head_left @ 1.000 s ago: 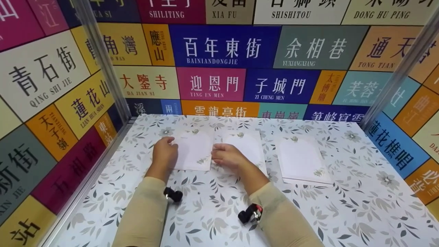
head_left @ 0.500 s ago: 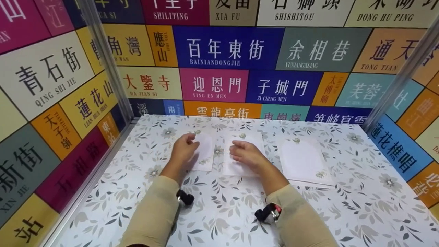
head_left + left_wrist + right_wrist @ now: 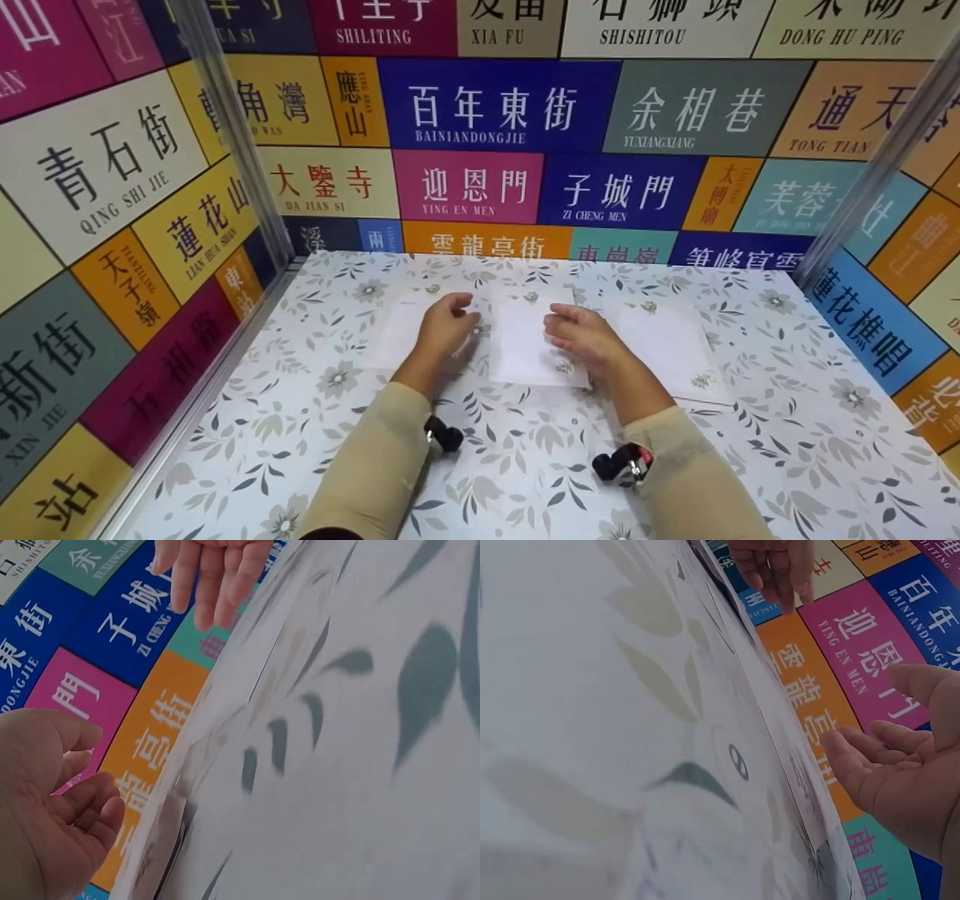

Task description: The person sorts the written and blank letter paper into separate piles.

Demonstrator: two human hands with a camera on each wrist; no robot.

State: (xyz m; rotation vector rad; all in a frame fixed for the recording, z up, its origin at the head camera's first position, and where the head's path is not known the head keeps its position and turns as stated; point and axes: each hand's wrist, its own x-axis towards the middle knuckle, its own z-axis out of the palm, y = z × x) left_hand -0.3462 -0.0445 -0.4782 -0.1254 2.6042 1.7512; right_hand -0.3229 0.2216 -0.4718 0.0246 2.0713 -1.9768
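Note:
Three pale sheets of paper with small floral corner prints lie in a row: a left sheet (image 3: 401,337), a middle sheet (image 3: 517,349) and a right sheet (image 3: 660,352). Between the left and middle sheets is my left hand (image 3: 444,330), fingers loosely bent with nothing in them, hiding part of the left sheet. My right hand (image 3: 589,337) hovers by the middle sheet's right edge, also holding nothing. In the left wrist view the left hand (image 3: 60,802) is above the table surface. The right wrist view shows the right hand (image 3: 907,757) with relaxed fingers.
A white tablecloth (image 3: 480,465) with grey leaf and flower prints covers the table. Colourful panels (image 3: 495,105) with Chinese place names stand behind and at both sides. Metal posts (image 3: 247,150) mark the corners. Each wrist carries a small black camera (image 3: 444,435).
Both hands have moved right across the papers, the left from the left sheet's outer edge to its right side, the right to the middle sheet's right edge. The papers stay in place.

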